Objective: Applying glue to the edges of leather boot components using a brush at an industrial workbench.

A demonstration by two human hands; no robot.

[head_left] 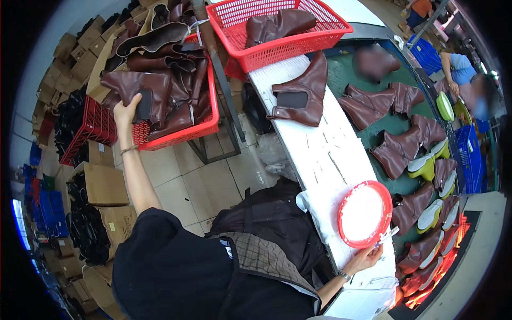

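Brown boot in left hand, any lettering illegible

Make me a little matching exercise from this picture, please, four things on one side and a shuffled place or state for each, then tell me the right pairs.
Column one
1. Left hand
2. Right hand
3. Round red tub
4. Red basket at the top middle

Column two
A. Has white material inside
B. Beside the tub's lower edge
C. Has one brown boot lying in it
D. Grasping a brown boot with a dark side panel

Right pairs: 1-D, 2-B, 3-A, 4-C
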